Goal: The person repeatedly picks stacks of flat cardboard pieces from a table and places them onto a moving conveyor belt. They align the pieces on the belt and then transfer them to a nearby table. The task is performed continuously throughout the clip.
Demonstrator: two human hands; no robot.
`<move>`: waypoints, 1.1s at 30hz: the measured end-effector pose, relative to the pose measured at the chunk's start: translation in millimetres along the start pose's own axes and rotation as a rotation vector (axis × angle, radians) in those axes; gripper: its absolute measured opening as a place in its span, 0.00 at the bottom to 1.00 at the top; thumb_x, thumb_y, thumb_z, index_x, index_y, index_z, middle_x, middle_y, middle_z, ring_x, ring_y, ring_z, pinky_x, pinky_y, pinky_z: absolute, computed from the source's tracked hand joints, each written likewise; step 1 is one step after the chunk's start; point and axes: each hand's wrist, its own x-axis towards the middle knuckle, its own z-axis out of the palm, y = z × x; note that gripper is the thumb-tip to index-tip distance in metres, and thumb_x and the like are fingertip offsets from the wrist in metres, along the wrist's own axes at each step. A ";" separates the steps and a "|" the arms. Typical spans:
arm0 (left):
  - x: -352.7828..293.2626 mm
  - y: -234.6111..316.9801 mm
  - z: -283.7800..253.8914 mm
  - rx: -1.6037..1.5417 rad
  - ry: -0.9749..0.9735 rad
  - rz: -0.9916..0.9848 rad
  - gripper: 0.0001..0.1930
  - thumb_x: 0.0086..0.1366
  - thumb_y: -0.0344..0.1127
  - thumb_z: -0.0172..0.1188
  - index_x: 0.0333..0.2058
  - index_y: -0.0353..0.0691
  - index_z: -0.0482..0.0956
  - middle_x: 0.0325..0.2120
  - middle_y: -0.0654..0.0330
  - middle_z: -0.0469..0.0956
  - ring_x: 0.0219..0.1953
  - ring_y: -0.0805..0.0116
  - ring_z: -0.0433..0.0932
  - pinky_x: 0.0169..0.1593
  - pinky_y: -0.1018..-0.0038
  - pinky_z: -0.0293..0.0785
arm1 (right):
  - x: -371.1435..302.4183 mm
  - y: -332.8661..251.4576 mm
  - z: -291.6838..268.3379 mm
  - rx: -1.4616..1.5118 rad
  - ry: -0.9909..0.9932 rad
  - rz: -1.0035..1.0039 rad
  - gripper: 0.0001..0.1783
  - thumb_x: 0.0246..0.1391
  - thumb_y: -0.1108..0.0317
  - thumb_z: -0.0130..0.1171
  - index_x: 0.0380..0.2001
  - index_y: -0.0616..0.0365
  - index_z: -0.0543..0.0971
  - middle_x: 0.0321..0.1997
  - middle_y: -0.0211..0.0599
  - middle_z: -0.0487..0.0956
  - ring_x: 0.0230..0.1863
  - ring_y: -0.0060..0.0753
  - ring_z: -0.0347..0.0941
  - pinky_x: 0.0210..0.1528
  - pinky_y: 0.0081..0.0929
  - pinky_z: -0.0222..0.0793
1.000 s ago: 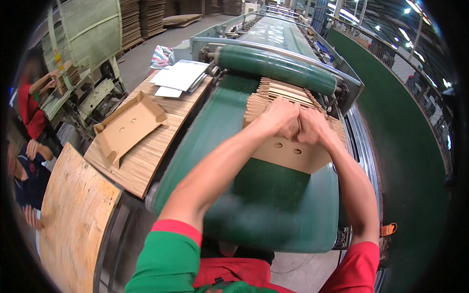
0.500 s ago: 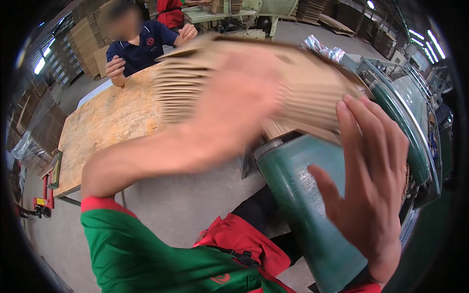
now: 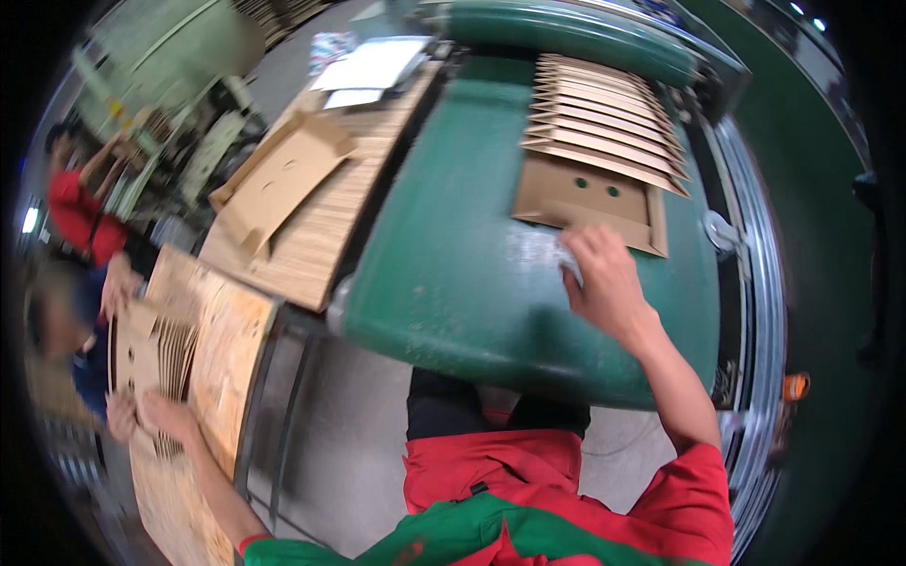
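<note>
My left hand reaches far left and grips the near end of a bunch of nested brown cardboard trays over the wooden table. A co-worker's hands touch the same bunch. My right hand is above the green conveyor belt, its fingers loosely bent and thumb apart, holding nothing. Its fingertips are close to the near edge of a cardboard tray with two round holes. Beyond that tray, a row of overlapping cardboard trays lies on the belt, running back toward the green roller.
A single folded cardboard tray lies on the wood-grain side table, with white sheets farther back. The plywood table stands at left. A metal rail borders the belt at right. Another person in red is at the far left.
My view has turned toward the conveyor. The bunch of trays has moved left to the plywood table, where the co-worker's hands now touch it. My right hand has come away from it.
</note>
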 end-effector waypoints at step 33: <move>-122.4 564.7 -412.3 -1.811 0.150 1.136 0.67 0.55 0.55 0.80 0.78 0.36 0.39 0.77 0.31 0.38 0.78 0.29 0.45 0.77 0.42 0.53 | -77.3 189.2 17.6 -0.241 0.485 -0.040 0.47 0.48 0.78 0.64 0.74 0.56 0.64 0.79 0.62 0.57 0.78 0.71 0.56 0.77 0.59 0.56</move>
